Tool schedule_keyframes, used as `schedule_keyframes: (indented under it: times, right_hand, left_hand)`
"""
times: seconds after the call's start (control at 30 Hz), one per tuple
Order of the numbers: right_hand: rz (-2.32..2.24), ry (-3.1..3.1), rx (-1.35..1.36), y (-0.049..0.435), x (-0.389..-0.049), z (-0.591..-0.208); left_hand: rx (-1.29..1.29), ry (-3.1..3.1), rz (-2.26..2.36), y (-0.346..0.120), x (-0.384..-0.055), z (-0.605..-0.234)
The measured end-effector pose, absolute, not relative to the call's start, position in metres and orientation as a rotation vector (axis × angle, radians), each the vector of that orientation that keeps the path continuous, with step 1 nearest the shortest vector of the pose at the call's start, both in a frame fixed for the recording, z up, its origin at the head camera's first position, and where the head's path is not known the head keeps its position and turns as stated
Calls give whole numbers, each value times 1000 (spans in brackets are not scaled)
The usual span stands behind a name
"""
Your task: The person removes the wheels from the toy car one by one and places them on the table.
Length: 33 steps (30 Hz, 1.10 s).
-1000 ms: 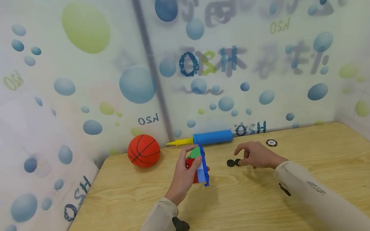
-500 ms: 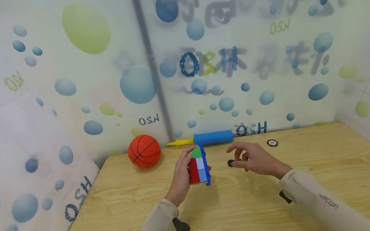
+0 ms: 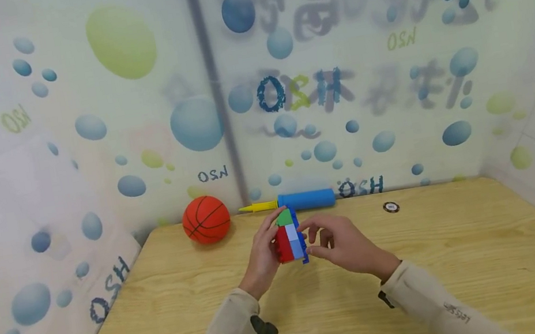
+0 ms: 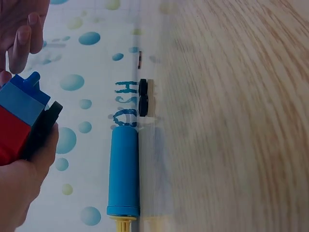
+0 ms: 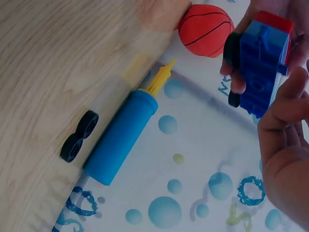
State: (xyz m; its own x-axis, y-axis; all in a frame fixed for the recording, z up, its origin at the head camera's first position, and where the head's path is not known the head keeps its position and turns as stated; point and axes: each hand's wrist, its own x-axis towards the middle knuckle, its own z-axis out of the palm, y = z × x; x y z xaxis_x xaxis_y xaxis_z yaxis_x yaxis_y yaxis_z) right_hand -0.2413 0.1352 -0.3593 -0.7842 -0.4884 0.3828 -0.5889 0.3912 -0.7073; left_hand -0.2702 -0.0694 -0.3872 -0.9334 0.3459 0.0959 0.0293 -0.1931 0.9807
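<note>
In the head view my left hand [image 3: 259, 256] grips a toy car built of blocks [image 3: 289, 239]. The blocks are red, green, white and light blue on a blue base. Black wheels [image 5: 232, 50] sit along one side of the base in the right wrist view; small blue pegs stick out opposite. My right hand [image 3: 345, 242] is at the base, index finger and thumb apart and loosely bent, holding nothing visible. Whether its fingertips touch the car is unclear. Two loose black wheels [image 4: 143, 98] stand together on the table, hidden behind my right hand in the head view.
A red basketball [image 3: 206, 219] sits at the table's back left. Beside it lies a blue hand pump [image 3: 306, 200] with a yellow nozzle, along the wall. A black-and-white round chip [image 3: 392, 207] lies at the back right. Patterned walls enclose the wooden table [image 3: 426, 305].
My right hand has moved left from beside the loose wheels to the toy car's base. My left hand keeps its grip, and the car has tilted slightly.
</note>
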Motion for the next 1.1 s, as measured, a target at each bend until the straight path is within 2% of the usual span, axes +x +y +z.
schedule_keyframes:
  times: [0.57, 0.83, 1.1]
  right_hand:
    - [1069, -2418, 965, 114, -233, -371]
    - [924, -2364, 948, 111, -231, -372]
    - [420, -2207, 934, 112, -236, -377]
  left_hand:
    - [498, 1808, 2305, -75, -266, -388]
    - [359, 1790, 2340, -74, -266, -385]
    - [184, 1850, 2337, -66, -267, -383]
